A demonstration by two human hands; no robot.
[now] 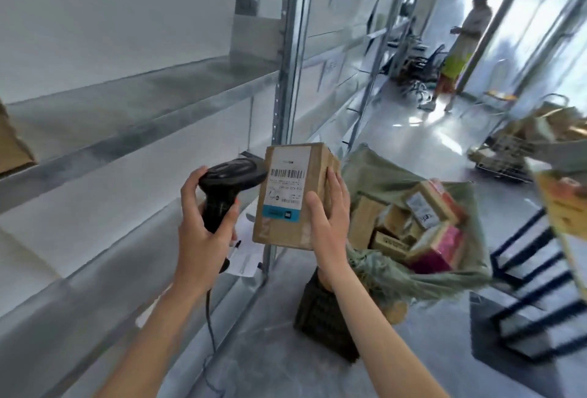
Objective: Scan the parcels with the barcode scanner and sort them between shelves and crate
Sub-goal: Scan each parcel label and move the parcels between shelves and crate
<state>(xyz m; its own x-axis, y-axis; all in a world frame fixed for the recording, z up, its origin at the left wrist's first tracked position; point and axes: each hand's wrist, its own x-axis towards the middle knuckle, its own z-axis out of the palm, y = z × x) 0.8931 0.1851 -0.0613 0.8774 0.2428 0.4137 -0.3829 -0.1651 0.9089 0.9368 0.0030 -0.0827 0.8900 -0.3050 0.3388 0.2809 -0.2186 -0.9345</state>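
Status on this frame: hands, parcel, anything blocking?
Left hand grips barcode scanner, aimed at the label. Right hand holds cardboard parcel upright, label toward camera. Nothing between scanner and label.

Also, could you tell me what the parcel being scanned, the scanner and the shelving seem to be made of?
Parcel: brown corrugated cardboard by the look, matte, with a white paper label and clear tape.
Scanner: black plastic, probably, slightly glossy and moulded.
Shelving: grey metal, likely galvanised steel, judging by its dull mottled sheen and perforated upright.
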